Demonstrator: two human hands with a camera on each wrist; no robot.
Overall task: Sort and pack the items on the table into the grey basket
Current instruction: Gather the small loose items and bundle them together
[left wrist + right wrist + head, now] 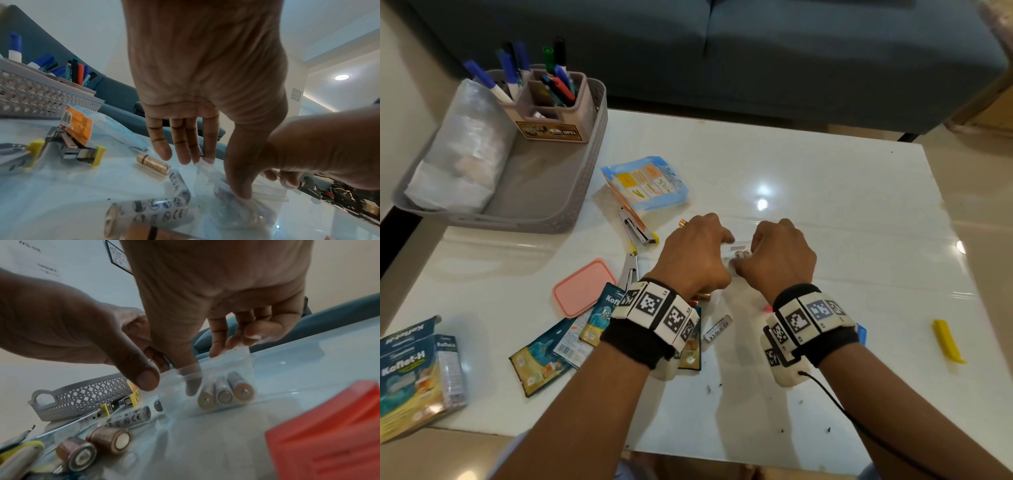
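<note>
Both hands meet at the table's middle over a small clear zip bag (739,248). Three batteries (224,395) lie side by side inside the bag (232,363). My left hand (724,246) pinches the bag's left edge between thumb and index finger (207,152). My right hand (203,372) holds the bag's mouth, thumb in the opening and fingers on its top edge. Loose batteries lie near the hands: a copper Duracell battery (154,166), a white battery (717,329), two copper ones (109,441). The grey basket (582,192) stands at the far left.
The basket holds a pen holder (551,113) and a plastic-wrapped pack (462,147). On the table lie two staplers (637,226), a blue packet (647,183), a pink lid (583,287), Koflet sachets (544,356), a Koflet box (410,373) and a yellow clip (947,341). A sofa stands behind.
</note>
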